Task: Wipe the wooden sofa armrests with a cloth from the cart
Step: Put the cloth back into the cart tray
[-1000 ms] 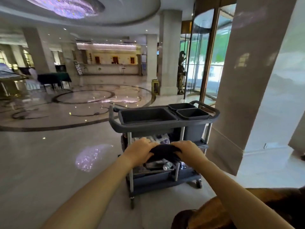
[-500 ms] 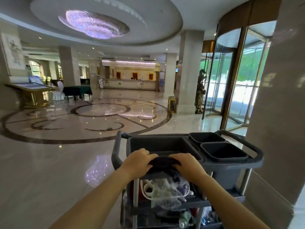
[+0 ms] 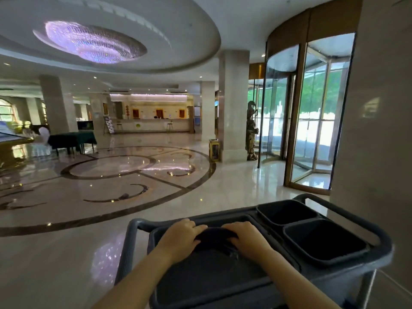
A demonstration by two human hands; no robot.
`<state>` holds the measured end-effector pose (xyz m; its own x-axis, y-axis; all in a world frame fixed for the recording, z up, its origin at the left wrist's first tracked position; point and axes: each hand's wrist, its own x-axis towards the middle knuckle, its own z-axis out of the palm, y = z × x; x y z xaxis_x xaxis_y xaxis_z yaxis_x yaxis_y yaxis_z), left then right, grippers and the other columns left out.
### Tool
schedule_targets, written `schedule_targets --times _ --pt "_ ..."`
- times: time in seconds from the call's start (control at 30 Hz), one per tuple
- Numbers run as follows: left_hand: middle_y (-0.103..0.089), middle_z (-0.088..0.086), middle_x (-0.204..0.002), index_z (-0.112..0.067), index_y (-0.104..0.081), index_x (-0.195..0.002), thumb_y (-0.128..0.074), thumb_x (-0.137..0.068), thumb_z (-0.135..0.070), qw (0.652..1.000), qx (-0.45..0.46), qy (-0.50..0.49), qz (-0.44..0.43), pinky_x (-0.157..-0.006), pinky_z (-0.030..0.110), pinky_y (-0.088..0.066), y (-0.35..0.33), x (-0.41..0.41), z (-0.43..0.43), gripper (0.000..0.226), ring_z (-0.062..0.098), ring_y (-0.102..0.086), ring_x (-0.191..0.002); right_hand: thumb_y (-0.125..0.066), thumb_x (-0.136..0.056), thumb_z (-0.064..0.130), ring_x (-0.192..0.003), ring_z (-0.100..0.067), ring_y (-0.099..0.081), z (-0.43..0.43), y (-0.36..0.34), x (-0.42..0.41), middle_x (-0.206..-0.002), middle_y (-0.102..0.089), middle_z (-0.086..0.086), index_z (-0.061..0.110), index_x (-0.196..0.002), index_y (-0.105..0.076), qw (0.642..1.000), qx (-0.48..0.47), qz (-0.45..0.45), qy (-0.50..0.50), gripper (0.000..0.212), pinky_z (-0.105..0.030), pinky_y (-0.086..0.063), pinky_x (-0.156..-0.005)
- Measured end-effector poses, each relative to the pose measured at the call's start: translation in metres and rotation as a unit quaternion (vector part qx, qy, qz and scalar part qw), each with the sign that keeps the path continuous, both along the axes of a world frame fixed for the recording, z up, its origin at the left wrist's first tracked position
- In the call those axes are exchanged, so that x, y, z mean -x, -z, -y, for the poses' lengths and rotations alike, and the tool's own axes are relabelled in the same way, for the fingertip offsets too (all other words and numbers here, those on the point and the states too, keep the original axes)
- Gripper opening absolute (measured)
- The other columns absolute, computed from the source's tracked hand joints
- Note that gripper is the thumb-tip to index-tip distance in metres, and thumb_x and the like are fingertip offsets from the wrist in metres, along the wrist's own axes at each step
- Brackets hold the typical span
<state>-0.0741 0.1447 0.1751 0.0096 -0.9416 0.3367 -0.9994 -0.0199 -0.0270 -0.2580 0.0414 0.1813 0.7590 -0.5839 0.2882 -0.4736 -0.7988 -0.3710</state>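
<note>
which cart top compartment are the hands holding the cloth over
The large tray on the left: left hand and right hand grip the dark cloth above it; the small bins lie right of it.

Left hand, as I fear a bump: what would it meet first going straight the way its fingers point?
The left hand grips the dark cloth, so that comes first; past it, probably the right hand, depth unclear.

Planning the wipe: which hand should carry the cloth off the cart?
Right hand, probably. It and the left hand both grip the cloth over the cart; the sofa sat lower right a second ago.
</note>
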Motion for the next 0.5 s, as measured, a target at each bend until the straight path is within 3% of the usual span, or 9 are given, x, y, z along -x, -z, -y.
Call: schedule_targets --times 0.3,0.5 --pt "-0.057 0.007 -0.121 -0.020 -0.036 -0.139 -0.050 -0.094 -0.026 0.999 -0.040 -0.010 -0.011 -0.096 0.036 -0.043 0.059 -0.050 0.098 0.047 0.023 -0.047 -0.111 -0.055 -0.085 0.010 -0.097 -0.026 -0.062 0.105 0.052 -0.050 -0.103 -0.070 -0.006 0.021 -0.104 -0.063 0.998 -0.026 -0.045 -0.044 0.023 -0.042 -0.050 -0.085" --pt "-0.054 0.007 -0.124 -0.018 -0.031 -0.141 -0.045 -0.097 -0.028 0.992 -0.102 -0.049 -0.052 -0.095 0.033 -0.043 0.128 -0.055 0.134 0.047 0.022 -0.046 -0.112 -0.053 -0.088 0.010 -0.112 -0.026 -0.057 0.157 0.114 -0.071 -0.121 -0.063 -0.008 0.018 -0.121 -0.057 0.990 -0.079 -0.099 -0.070 0.034 -0.040 -0.045 -0.096"
